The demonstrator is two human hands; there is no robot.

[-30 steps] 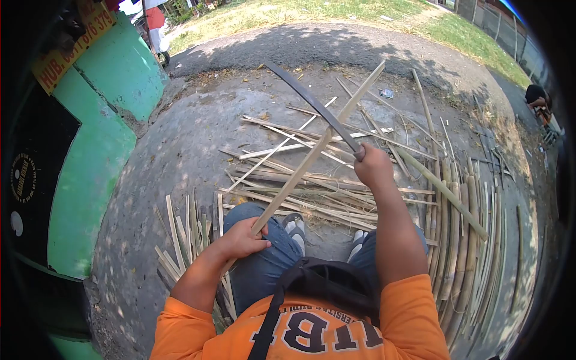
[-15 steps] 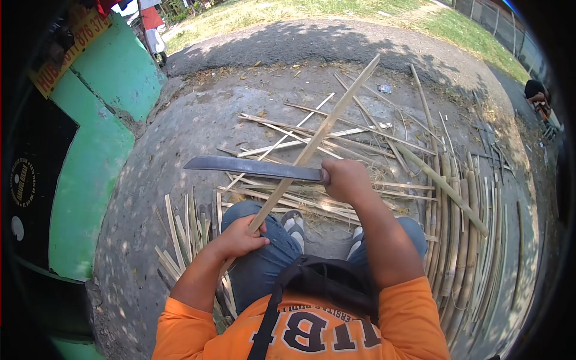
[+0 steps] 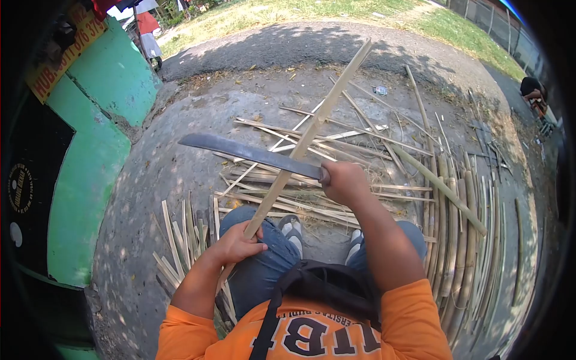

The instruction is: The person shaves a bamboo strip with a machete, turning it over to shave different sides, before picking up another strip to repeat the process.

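Note:
My left hand point(image 3: 239, 244) is closed around the lower part of a long split bamboo strip point(image 3: 327, 108), over my left thigh. The strip slants up and away to the right, its far end raised towards the road. In my right hand point(image 3: 346, 183) is the handle of a machete point(image 3: 249, 155), fingers wrapped round it. Its dark, broad blade points left and crosses the strip a little above its middle, appearing to touch it. The strip's lower end passes under my left forearm.
Loose bamboo strips point(image 3: 348, 144) lie crisscrossed on the concrete ahead. Bamboo poles point(image 3: 445, 234) line my right side; more strips point(image 3: 177, 237) stand by my left knee. A green wall point(image 3: 99, 174) rises at left. A person point(image 3: 531, 93) crouches at far right.
The machete's blade has tilted, its tip now higher at the left. The bamboo strip's far end has risen slightly. Both hands keep their grips.

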